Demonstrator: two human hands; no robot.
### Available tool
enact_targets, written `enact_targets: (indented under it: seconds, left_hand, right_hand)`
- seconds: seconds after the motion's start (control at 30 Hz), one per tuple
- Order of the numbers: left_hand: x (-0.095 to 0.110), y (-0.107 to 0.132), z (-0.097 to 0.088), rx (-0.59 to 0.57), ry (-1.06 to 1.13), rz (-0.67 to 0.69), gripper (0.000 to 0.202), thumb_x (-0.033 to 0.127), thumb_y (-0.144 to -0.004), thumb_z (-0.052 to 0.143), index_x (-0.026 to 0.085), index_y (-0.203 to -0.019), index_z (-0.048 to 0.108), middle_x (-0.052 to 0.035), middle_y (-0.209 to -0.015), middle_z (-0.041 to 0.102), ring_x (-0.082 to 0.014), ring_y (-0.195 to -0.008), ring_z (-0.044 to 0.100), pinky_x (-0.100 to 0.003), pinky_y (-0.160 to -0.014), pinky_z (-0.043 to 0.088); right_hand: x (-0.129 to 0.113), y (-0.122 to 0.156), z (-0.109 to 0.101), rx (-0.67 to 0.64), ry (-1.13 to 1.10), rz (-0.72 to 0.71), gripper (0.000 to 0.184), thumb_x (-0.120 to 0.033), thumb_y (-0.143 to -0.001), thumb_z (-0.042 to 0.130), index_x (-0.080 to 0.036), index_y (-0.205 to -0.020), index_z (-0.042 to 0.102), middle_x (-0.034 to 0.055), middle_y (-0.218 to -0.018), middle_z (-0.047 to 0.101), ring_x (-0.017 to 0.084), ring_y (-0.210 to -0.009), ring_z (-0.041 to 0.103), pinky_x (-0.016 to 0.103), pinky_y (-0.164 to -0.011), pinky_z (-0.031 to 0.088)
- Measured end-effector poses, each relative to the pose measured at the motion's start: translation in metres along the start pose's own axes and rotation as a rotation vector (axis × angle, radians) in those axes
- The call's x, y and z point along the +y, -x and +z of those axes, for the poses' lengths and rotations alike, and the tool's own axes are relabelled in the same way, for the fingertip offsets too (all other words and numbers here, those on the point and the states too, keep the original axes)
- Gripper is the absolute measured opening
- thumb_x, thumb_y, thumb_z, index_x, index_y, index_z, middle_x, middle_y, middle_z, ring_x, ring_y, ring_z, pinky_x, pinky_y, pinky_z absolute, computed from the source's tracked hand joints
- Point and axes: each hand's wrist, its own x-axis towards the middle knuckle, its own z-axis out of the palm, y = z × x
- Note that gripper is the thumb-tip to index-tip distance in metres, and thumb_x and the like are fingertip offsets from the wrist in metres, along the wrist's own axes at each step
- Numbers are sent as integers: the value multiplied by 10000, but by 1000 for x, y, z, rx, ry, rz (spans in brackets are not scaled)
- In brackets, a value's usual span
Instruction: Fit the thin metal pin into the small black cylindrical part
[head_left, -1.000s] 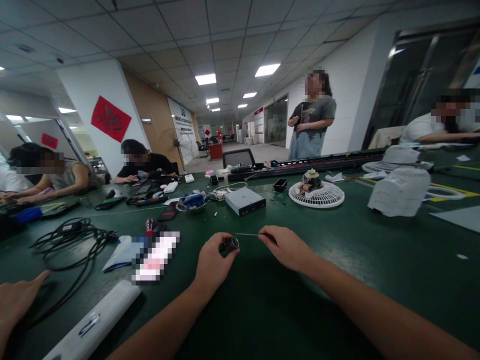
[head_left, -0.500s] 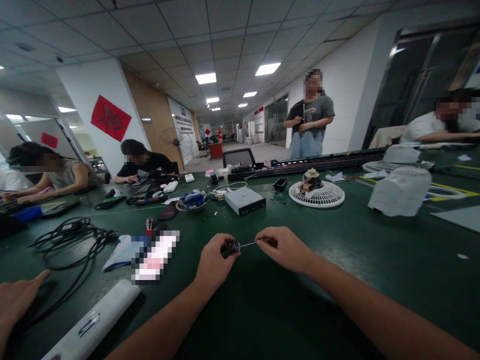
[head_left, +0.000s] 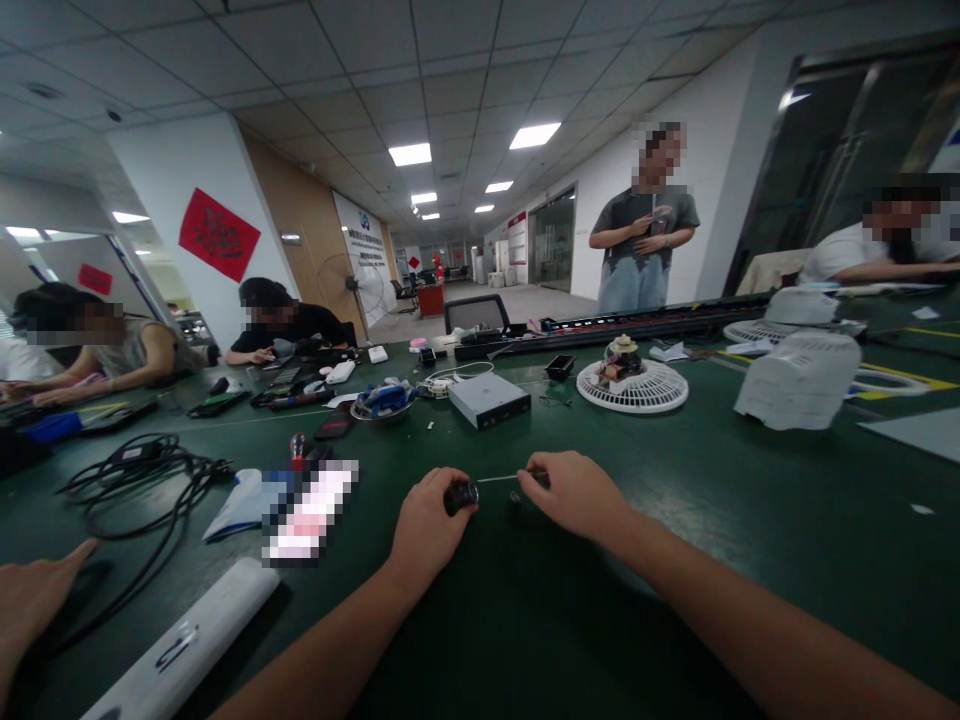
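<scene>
My left hand [head_left: 429,520] is closed around a small dark cylindrical part [head_left: 460,495], whose round rimmed end faces right. In my right hand [head_left: 574,492] is a screwdriver [head_left: 496,479], its thin metal shaft pointing left. The shaft's tip lies close to the upper edge of the part; whether it touches, I cannot tell. Most of the screwdriver's handle is hidden by my fingers. Just below the shaft, near my right fingertips, shows a small dark piece [head_left: 514,497], too small to name.
Beyond my hands stand a grey optical drive [head_left: 489,400] and a white fan grille with a motor [head_left: 632,390]. At left are a white power strip [head_left: 184,640], a black cable [head_left: 142,480] and another person's hand [head_left: 45,590]. A white plastic housing [head_left: 801,380] stands at right.
My right hand has drawn slightly right, and the screwdriver's tip has come out of the part's end. A small dark piece now shows below the shaft. The standing person has shifted right.
</scene>
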Motion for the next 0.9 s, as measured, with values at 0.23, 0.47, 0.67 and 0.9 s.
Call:
enact_targets:
  seconds: [0.23, 0.47, 0.67, 0.9]
  left_hand:
    - [-5, -1, 0, 4, 6, -57, 258, 174, -724, 719, 240, -962, 645, -16, -982, 667, -215, -912, 634, -357, -817, 492]
    - [-3, -1, 1, -29, 7, -33, 243, 156, -723, 705, 215, -949, 638, -26, -955, 672, -210, -884, 637, -344, -796, 494]
    - [1, 1, 1, -93, 10, 102, 281, 185, -711, 744, 235, -975, 661, -24, -975, 684, -221, -915, 632, -359, -816, 489]
    - [9, 7, -2, -85, -21, 293, 323, 275, -754, 752, 240, -1058, 649, -27, -1010, 701, -230, -945, 619, -376, -836, 471]
  right_hand:
    - [7, -8, 17, -61, -200, 52, 244, -421, -822, 621, -178, -822, 641, 47, -776, 672, 175, -676, 603, 276, -580, 400]
    - [3, -10, 31, -185, -344, -34, 62, -210, -755, 689, -179, -725, 645, -7, -723, 660, 139, -657, 600, 246, -614, 430]
    - [0, -4, 29, -76, -514, -70, 120, -234, -729, 720, -167, -822, 685, -35, -635, 590, 125, -591, 538, 240, -580, 413]
    - [-10, 5, 26, 8, -572, -187, 102, -160, -726, 690, -168, -683, 597, -18, -723, 614, 119, -637, 538, 240, -604, 414]
